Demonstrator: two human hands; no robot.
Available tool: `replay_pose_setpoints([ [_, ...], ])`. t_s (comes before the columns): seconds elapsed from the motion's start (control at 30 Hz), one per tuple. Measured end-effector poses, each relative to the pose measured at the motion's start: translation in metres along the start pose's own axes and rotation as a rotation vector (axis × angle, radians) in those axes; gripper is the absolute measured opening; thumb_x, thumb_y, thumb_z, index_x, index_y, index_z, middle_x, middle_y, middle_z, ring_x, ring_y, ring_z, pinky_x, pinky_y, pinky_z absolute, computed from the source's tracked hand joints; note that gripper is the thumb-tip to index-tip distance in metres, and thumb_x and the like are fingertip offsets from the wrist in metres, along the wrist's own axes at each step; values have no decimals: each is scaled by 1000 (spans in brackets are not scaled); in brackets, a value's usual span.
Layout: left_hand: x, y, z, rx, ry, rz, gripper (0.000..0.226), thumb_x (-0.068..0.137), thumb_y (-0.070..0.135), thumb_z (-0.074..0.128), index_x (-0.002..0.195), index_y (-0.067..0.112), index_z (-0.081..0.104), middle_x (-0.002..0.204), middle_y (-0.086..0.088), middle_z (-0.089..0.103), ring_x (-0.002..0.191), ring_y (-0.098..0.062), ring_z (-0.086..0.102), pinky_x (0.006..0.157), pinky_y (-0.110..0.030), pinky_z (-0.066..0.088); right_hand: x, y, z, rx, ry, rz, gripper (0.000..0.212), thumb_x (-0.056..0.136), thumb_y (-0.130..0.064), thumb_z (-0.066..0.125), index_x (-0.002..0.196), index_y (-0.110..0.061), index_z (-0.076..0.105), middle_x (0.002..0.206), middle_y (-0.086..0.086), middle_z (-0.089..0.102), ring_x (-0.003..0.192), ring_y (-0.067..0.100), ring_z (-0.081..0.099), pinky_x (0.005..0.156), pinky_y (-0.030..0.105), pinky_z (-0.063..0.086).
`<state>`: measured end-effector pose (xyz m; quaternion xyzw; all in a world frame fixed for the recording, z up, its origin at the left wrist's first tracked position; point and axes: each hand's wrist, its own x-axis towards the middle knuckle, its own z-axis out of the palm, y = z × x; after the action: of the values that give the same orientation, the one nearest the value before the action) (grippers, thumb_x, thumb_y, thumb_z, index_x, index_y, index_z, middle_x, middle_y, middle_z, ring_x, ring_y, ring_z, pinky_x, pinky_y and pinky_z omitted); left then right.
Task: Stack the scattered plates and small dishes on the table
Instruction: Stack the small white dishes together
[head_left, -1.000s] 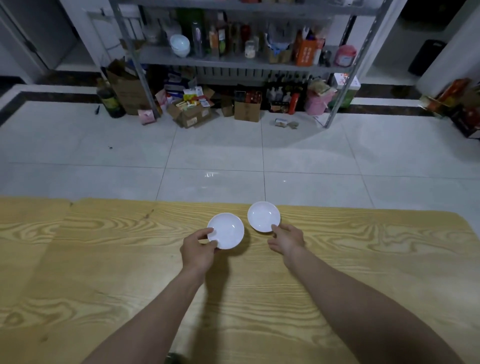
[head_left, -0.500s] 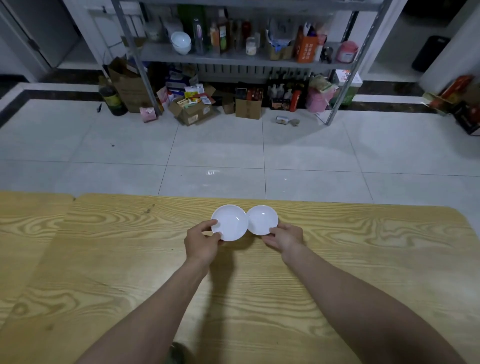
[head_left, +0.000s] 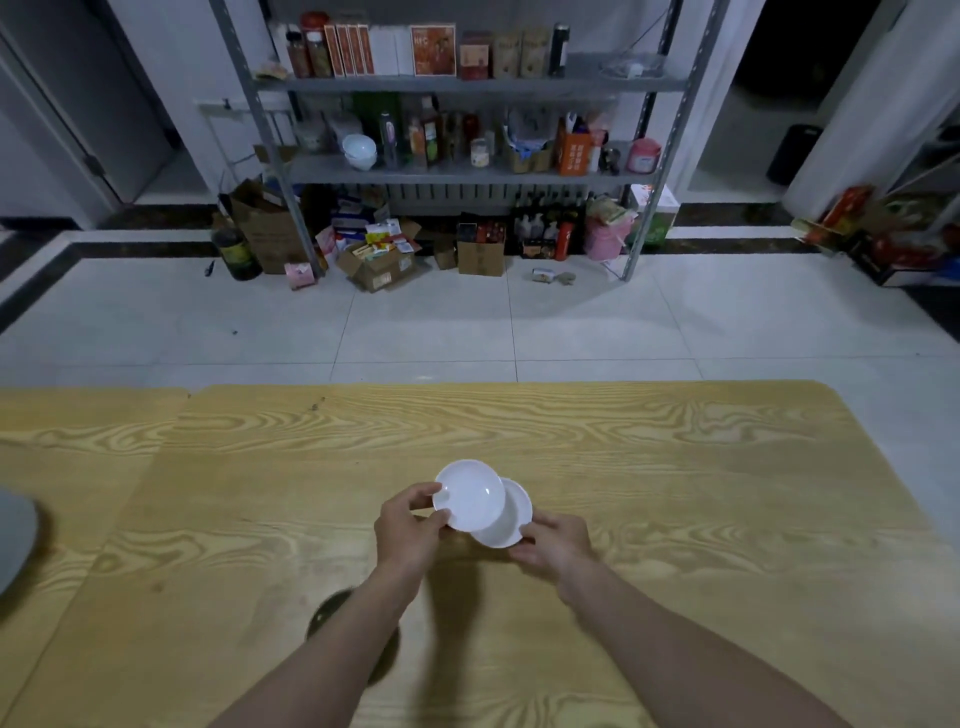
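Near the middle of the table (head_left: 675, 467), the left hand (head_left: 410, 530) grips one small dish (head_left: 467, 493) overlapping a second dish (head_left: 511, 522) gripped by the right hand (head_left: 558, 545); stacking is underway, and the next move likely requires centring and lowering.

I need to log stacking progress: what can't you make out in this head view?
- Lower dish: its left part hidden under the upper dish; contact between them unclear.
- Grey object: cut off by left edge.
- Dark round blur: partly behind the left forearm, unidentifiable.
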<state>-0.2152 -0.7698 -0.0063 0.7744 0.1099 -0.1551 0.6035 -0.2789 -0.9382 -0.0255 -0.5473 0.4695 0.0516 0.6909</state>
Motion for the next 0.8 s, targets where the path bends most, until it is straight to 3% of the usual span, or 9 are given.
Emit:
replay_pose_setpoints([
  [0.13,-32,-25,-11,57,-22,-13,36,78,-3,72,87,32,70,97,4,70,84,-26,69,83,-45,57,-32,38,-12,16,-3,2,19,88,7,61,85,-11,67,66,10,72,62,26,71,74,36,61],
  [0.3,-65,-57,-28,76,-83,-29,36,78,-4,71,90,30,70,99,1,71,82,-26,70,81,-47,58,-67,84,-20,52,19,28,13,91,8,60,96,-3,65,75,17,70,65,28,71,63,29,61],
  [0.43,-90,-76,-43,57,-158,-35,32,82,-9,66,98,19,69,104,-5,66,83,-31,70,69,-35,61,-95,115,-21,64,29,56,19,90,11,59,106,1,65,85,22,70,68,30,69,58,27,61],
  [0.57,-108,-96,-52,87,-175,-40,37,79,-8,68,92,26,69,103,-5,68,85,-28,70,80,-47,59,-111,141,-23,38,6,93,28,91,9,61,119,3,62,84,19,71,70,30,72,62,31,62],
  [0.8,-120,-113,-55,118,-176,-40,34,80,-7,67,100,21,70,102,-6,69,87,-24,69,79,-40,60,-117,155,-33,26,-22,118,34,94,6,58,128,3,58,85,17,71,71,29,72,64,32,62],
])
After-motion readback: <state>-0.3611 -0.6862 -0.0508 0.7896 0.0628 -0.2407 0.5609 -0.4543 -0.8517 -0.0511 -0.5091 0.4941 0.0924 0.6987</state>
